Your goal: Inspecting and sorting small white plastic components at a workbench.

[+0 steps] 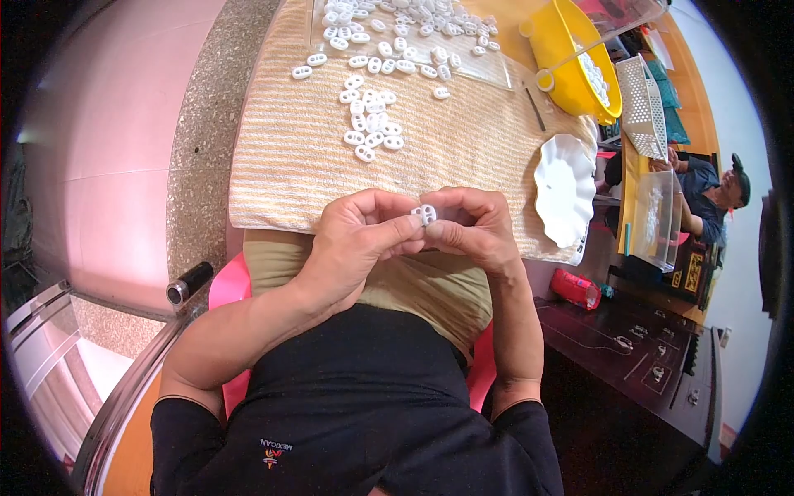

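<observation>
We have the white piece pinched at the meeting of our two hands, the left hand closing on it from the left and the right hand from the right, so neither is clearly nearer. Fingers and thumbs sit narrow around it; its holed face shows in the gap between them, but the fingertips cover too much for us to tell its long axis, or whether a second piece is tucked behind. It sits right by the near edge of the cloth-covered desk, with the olive cloth over our lap just on this side. Ahead and slightly left lies the loose cluster of similar pieces, and beyond that the larger pile. Bare fabric lies left of the cluster, and a wider bare stretch runs from it rightward to the scalloped dish. Farther off on that side, the thin dark tool and yellow tub bound the room, we judge.
</observation>
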{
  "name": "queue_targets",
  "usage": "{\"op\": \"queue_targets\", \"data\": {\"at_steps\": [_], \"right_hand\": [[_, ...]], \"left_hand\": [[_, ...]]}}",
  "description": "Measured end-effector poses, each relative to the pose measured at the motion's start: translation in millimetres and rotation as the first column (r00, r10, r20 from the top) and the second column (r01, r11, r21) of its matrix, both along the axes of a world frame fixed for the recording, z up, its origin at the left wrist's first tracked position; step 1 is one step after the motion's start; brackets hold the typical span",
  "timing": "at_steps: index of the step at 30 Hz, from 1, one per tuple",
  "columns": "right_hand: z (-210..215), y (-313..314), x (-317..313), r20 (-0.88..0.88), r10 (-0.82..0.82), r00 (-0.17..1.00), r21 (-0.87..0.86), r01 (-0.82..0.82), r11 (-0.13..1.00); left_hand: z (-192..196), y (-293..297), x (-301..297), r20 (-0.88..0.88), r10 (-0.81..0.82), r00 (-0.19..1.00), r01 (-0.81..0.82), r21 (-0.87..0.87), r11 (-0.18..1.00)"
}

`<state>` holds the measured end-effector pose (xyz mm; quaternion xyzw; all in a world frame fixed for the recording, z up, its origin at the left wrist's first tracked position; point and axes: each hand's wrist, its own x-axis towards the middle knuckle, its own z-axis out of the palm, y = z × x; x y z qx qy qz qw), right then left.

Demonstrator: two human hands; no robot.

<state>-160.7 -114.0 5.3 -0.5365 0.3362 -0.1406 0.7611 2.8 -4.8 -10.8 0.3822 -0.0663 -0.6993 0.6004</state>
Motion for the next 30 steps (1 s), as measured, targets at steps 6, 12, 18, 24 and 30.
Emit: {"op": "queue_targets", "data": {"at_steps": [6,12,18,24,30], "right_hand": [[-1.4,0.6,0.1,0.031,-0.015,0.999,0.016,0.014,1.0],[-0.6,-1.7,-3.3,0.072,-0.005,0.997,0.006,0.004,1.0],[-0.2,-2.4,-4.7,0.176,0.03,0.984,0.005,-0.031,1.0],[-1.3,-3.0,-1.8,0.282,0.067,0.957,-0.083,-0.046,0.996],[-0.2,3.8,3.7,0.298,0.02,0.954,-0.157,0.028,0.987]], "left_hand": [[0.7,-0.4,1.4,-0.027,-0.008,1.0,0.008,0.001,1.0],[1.4,-0.3,1.7,-0.093,-0.004,0.996,0.004,-0.009,1.0],[3.3,-1.6,3.3,-0.177,-0.027,0.984,0.023,-0.022,0.999],[3.9,-2.7,3.7,-0.225,-0.058,0.973,0.043,-0.074,0.996],[6.8,-2.0,4.7,-0.247,-0.09,0.965,0.059,-0.128,0.99]]}}
